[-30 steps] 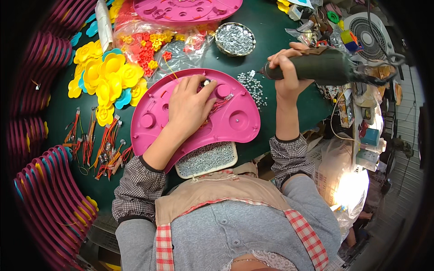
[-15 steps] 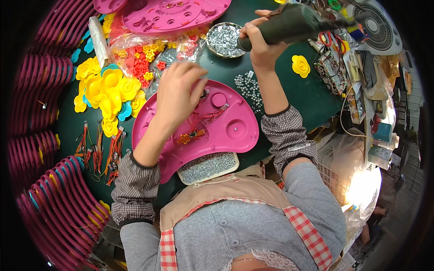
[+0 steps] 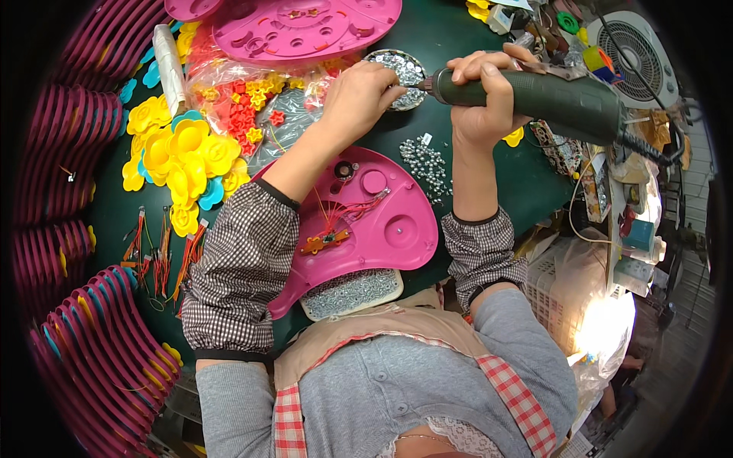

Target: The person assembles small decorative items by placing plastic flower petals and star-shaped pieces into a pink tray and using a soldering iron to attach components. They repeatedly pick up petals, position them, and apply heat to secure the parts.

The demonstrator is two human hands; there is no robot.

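My right hand (image 3: 485, 91) grips a dark green electric screwdriver (image 3: 550, 95), held level above the green table with its tip pointing left. My left hand (image 3: 359, 95) reaches to the round metal bowl of screws (image 3: 401, 67) and meets the tool's tip there with its fingertips pinched; whether they hold a screw I cannot tell. Below both arms lies a pink plastic shell (image 3: 382, 229) with red wires and a small orange circuit board (image 3: 324, 243) inside.
Loose screws (image 3: 427, 160) lie right of the shell, and a white tray of screws (image 3: 351, 294) sits at its near edge. Yellow plastic flowers (image 3: 179, 156), bagged red pieces (image 3: 244, 107), another pink shell (image 3: 305, 27), wire bundles (image 3: 156, 252) and stacked pink parts (image 3: 92, 359) surround them.
My left hand has left the pink shell and reached up to the screw bowl. My right hand has swung the screwdriver left, bringing its tip to the bowl.
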